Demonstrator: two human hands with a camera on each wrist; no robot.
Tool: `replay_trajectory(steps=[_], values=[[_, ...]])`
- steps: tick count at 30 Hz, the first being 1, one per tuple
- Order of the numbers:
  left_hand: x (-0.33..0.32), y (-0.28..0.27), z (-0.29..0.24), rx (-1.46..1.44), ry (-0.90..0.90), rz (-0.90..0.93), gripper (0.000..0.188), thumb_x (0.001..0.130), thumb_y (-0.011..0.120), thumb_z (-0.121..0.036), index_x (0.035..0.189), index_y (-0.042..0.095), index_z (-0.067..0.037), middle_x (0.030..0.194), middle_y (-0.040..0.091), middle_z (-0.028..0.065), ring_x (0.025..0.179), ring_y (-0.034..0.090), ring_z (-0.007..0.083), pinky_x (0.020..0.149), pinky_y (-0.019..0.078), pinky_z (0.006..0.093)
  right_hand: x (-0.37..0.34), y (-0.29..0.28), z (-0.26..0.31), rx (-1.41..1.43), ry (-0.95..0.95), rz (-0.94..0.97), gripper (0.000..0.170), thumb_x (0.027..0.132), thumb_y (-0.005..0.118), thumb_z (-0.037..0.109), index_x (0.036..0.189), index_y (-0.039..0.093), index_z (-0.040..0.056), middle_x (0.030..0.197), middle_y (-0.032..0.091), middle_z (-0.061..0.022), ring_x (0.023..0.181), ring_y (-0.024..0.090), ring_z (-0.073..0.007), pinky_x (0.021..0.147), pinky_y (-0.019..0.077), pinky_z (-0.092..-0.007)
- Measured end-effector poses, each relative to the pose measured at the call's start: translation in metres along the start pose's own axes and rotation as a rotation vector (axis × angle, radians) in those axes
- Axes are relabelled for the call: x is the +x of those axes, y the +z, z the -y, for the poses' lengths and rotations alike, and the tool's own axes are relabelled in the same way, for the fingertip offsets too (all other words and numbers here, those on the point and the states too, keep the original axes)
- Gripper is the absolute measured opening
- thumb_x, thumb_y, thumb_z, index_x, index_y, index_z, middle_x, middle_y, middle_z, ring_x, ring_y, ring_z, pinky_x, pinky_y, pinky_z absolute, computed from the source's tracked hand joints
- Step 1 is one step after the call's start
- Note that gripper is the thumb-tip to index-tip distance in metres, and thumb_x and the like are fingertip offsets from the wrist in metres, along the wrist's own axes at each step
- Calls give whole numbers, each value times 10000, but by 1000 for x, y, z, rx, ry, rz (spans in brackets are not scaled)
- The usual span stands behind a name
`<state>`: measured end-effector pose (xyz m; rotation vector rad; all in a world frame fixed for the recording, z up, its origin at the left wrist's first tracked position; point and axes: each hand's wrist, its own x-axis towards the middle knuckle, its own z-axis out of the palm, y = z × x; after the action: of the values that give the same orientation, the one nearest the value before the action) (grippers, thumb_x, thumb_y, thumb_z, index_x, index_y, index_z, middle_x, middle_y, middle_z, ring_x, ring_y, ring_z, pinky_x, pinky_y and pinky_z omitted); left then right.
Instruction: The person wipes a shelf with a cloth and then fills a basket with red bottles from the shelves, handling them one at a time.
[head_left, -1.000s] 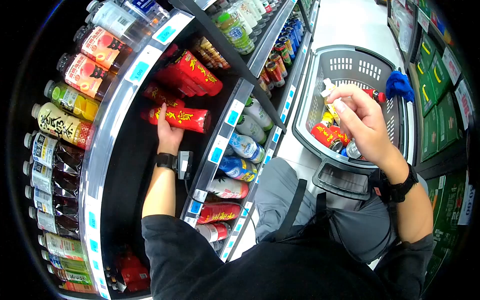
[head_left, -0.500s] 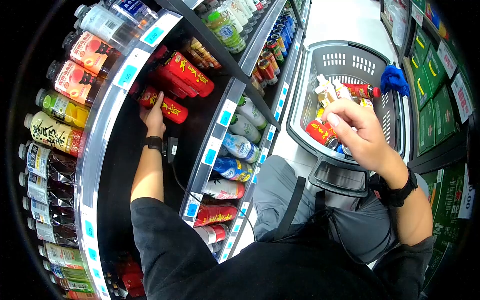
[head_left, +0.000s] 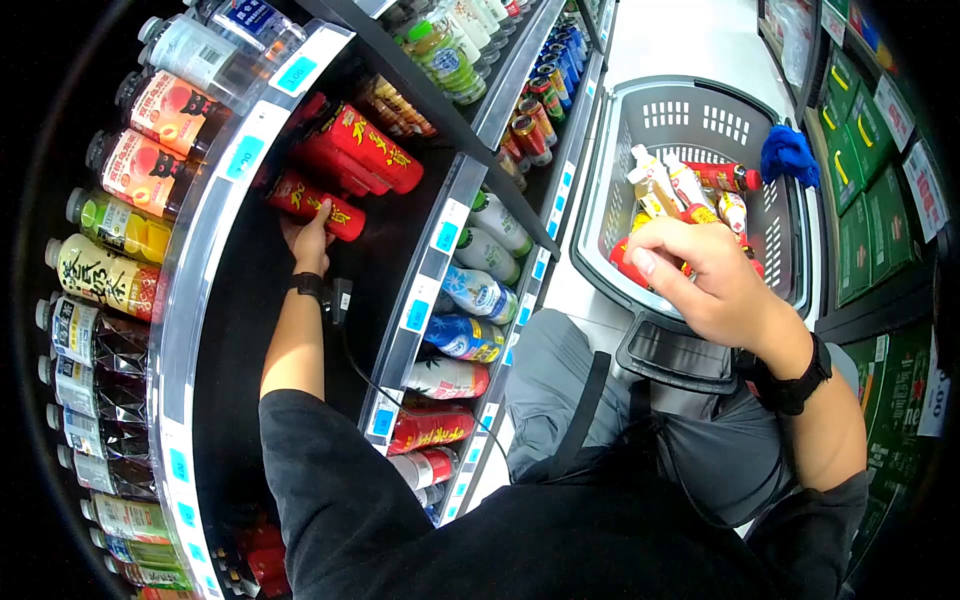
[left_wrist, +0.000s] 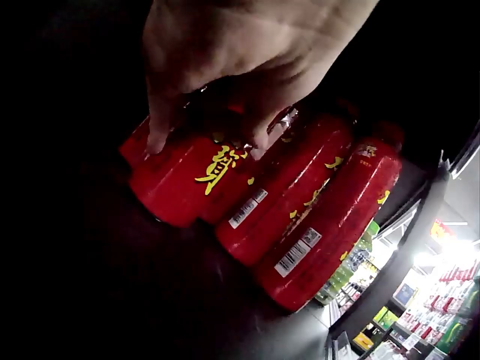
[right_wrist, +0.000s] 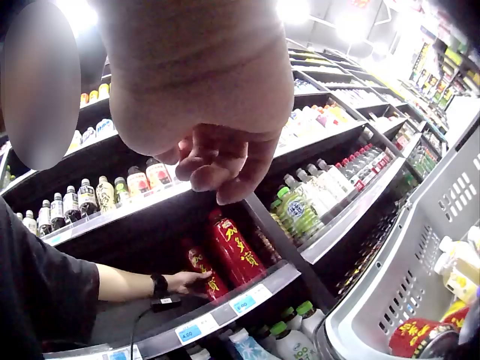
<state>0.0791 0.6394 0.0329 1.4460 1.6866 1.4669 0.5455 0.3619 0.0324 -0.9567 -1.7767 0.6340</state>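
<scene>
In the head view, my left hand [head_left: 308,240] reaches into the dark shelf and grips a red bottle [head_left: 345,220] with yellow characters. The left wrist view shows thumb and fingers on either side of this bottle [left_wrist: 176,191], its top hidden beneath the hand. Right beside it stand more red bottles [head_left: 375,150] of the same kind. My right hand [head_left: 710,275] hangs over the near part of the grey basket [head_left: 622,150], fingers loosely curled with nothing in them. Inside the basket lie several drinks, among them a red bottle [head_left: 725,177] and pale-labelled bottles [head_left: 655,190].
A price-tag rail [head_left: 180,330] curves along the shelf edge, with bottled drinks [head_left: 110,250] above it. Below the lower rail [head_left: 425,290] stand more bottles [head_left: 470,335]. A blue cloth [head_left: 790,157] hangs on the basket's rim. Green cartons [head_left: 865,200] are stacked at right.
My left hand and the gripped bottle have shifted left, deeper into the shelf, mostly in the first half second. My right hand has lowered slightly over the basket.
</scene>
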Motion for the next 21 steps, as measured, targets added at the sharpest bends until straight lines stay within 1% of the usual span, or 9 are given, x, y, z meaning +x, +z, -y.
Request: replay_trajectory(steps=[5,6,8,11,15,17,19,20,21], values=[[0,1,-7,66,-25,-15,746,779,826,-262,1369,385,-144,1227,595,63,1015,622,209,713,558,355,0,-1,-1,-37,12,56,125,943,560,132,959,615,21,736,594,-148,662,599,-294,623,463,-352],[5,0,-5,66,-26,-15,746,779,826,-262,1369,385,-144,1227,595,63,1015,622,209,713,558,355,0,-1,-1,-37,11,57,125,943,560,132,959,615,21,736,594,-148,662,599,-294,623,463,-352],[15,0,-1,51,-69,-4,928,734,850,-178,1462,276,-215,1289,545,81,1026,623,217,591,560,318,0,0,-2,-42,-4,46,124,939,565,134,957,616,23,739,599,-148,668,603,-296,626,465,-348],[41,-7,21,18,-78,70,945,734,847,-167,1474,260,-215,1315,531,95,1064,611,234,627,571,338,-1,0,-2,-56,-11,28,128,941,562,139,954,619,25,750,605,-150,672,602,-301,632,468,-348],[42,-4,18,2,-92,69,946,731,849,-160,1476,268,-218,1326,524,106,1090,602,241,639,577,344,1,-5,-4,-75,8,-9,140,942,561,151,951,618,24,737,597,-148,668,601,-300,628,467,-344],[43,-1,21,-13,-83,31,945,730,851,-163,1477,273,-182,1334,517,107,1105,593,258,729,578,373,3,-14,-12,-137,-2,-63,156,946,555,161,946,613,16,714,579,-141,629,577,-252,608,450,-335],[76,-8,59,-148,-59,53,950,731,853,-166,1475,268,-88,1359,500,107,1114,584,262,852,550,385,7,-27,-22,-136,60,-155,182,946,562,175,928,599,-3,683,538,-105,593,481,-151,575,406,-318],[72,-7,55,-108,-107,14,898,738,850,-175,1445,315,-37,1347,513,108,1120,579,257,884,534,375,12,-38,-21,-156,107,-194,217,943,572,208,927,605,-5,686,547,-97,608,496,-144,580,411,-312],[54,-3,39,-67,-158,-9,851,745,847,-183,1416,361,15,1336,525,110,1126,574,251,915,518,366,16,-49,-38,-239,-10,-274,259,949,565,244,940,611,-11,703,572,-88,629,513,-126,587,414,-297]])
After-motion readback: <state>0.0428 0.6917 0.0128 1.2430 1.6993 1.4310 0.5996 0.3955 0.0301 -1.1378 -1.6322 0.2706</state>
